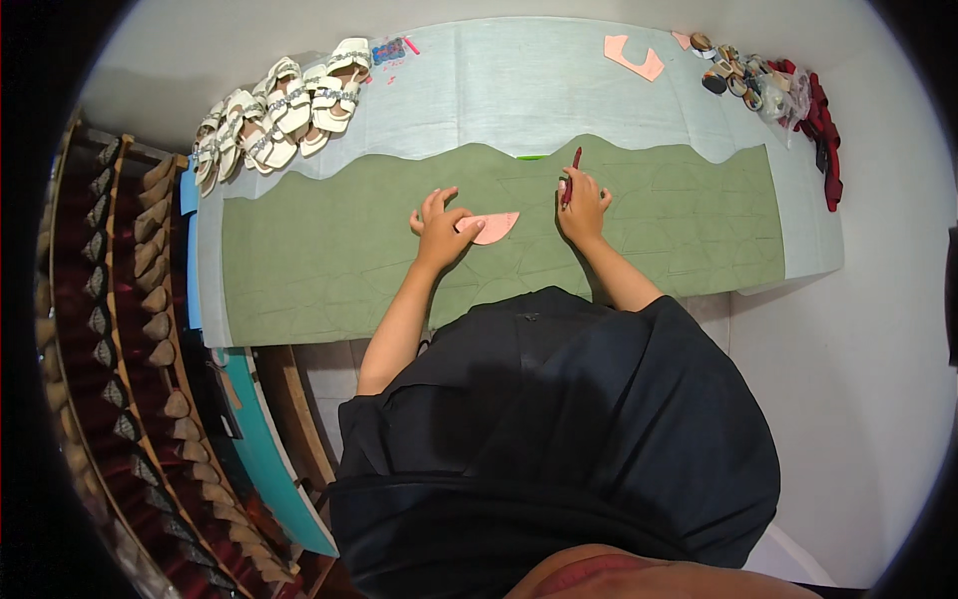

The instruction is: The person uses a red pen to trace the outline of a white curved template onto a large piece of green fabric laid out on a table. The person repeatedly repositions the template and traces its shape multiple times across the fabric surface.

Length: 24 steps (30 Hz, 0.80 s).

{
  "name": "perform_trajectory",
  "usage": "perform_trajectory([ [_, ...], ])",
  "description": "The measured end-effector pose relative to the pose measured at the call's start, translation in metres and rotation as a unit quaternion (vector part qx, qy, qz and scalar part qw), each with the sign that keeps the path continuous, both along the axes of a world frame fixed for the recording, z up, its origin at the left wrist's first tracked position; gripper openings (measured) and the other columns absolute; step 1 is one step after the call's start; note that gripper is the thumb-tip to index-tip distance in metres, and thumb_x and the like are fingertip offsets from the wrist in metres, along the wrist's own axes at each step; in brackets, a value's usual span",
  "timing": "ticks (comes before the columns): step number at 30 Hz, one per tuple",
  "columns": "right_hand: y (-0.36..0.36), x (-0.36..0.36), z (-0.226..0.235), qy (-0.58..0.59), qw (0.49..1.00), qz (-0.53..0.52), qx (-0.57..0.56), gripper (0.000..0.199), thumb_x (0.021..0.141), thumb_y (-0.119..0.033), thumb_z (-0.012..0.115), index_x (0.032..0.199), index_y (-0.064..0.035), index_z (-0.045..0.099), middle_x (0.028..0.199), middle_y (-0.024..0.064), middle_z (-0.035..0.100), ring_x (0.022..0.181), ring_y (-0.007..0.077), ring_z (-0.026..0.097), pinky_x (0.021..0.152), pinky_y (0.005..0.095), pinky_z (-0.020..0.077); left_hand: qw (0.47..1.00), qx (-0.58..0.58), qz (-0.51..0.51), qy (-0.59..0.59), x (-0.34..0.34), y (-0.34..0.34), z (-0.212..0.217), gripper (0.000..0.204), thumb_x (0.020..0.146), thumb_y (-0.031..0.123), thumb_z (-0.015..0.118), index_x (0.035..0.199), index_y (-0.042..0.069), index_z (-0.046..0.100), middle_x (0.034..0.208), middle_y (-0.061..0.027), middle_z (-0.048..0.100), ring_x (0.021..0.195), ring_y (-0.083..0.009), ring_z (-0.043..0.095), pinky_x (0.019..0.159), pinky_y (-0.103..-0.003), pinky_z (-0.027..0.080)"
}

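Note:
A length of green material (329, 230) lies across the table, with faint outlines drawn over much of it. My left hand (439, 228) pinches a small pink half-round pattern piece (492, 228) at its left end, just over the material; its other fingers spread out to the left. To the right, my right hand (584, 208) grips a dark red pen (577, 160) that points away from me. Whether the pattern piece touches the material, I cannot tell.
White strappy sandals (289, 105) are heaped at the back left. A larger pink cut-out (633, 60) lies at the back. Small round pieces (723, 72), plastic bags and red cloth (820, 130) crowd the right. Shelves of shoes (150, 260) line the left; a wall (838, 339) stands at right.

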State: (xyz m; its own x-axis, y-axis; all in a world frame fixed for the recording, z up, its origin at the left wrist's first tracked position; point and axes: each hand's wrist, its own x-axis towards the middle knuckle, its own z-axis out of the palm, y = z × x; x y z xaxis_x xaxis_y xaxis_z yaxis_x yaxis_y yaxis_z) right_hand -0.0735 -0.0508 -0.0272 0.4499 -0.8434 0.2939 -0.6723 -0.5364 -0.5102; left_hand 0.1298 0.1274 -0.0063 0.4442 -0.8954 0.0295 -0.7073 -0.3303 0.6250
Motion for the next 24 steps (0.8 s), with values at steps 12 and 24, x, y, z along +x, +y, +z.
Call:
perform_trajectory([
  [12, 0.001, -0.001, -0.004, 0.003, 1.0, 0.008, -0.005, 0.029, 0.093, -0.023, 0.054, 0.121, -0.0159, 0.052, 0.117, 0.0051, 0.059, 0.116, 0.0223, 0.051, 0.1, 0.0579, 0.0234, 0.992, 0.0, 0.115, -0.042, -0.023, -0.006, 0.002, 0.032, 0.075, 0.042, 0.072, 0.093, 0.015, 0.071, 0.146, -0.0162, 0.035, 0.14, -0.036, 0.02, 0.103, -0.068, 0.005],
  [24, 0.005, -0.001, 0.0, 0.009, 0.998, 0.053, -0.039, 0.027, 0.095, -0.024, 0.052, 0.121, -0.0164, 0.051, 0.116, 0.0051, 0.059, 0.114, 0.0229, 0.052, 0.099, 0.0565, 0.0225, 0.994, 0.028, 0.034, -0.101, -0.032, 0.007, 0.002, 0.052, 0.072, 0.053, 0.074, 0.114, 0.022, 0.069, 0.146, -0.0134, 0.036, 0.14, -0.0338, 0.021, 0.1, -0.071, 0.009],
])
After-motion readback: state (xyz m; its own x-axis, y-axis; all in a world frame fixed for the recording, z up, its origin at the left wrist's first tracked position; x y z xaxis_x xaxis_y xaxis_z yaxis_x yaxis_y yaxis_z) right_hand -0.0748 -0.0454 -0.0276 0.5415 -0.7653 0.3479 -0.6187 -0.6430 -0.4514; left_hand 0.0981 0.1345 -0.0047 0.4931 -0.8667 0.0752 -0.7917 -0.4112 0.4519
